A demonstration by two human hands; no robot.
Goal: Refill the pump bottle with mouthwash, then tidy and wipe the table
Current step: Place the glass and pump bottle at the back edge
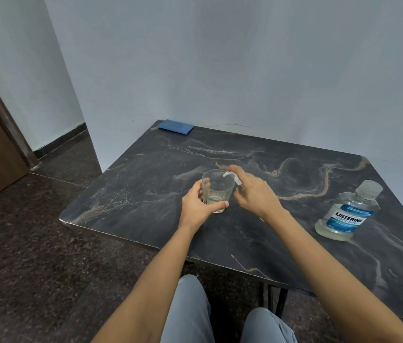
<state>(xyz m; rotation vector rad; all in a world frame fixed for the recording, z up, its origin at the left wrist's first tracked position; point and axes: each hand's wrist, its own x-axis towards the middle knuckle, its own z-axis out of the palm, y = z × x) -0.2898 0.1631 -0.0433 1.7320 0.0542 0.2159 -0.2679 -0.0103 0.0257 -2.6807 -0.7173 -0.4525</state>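
A clear drinking glass with a little pale liquid at its bottom stands on the dark marble table. My left hand is wrapped around its lower part. My right hand grips a pump bottle that is mostly hidden under the fingers; only its white pump head shows, with the nozzle over the glass rim and my index finger on top. A capped Listerine mouthwash bottle, clear with a blue label, stands at the table's right, apart from both hands.
A folded blue cloth lies at the table's far left corner, against the wall. The table's near left edge drops to dark speckled floor. My knees in grey trousers sit below the front edge.
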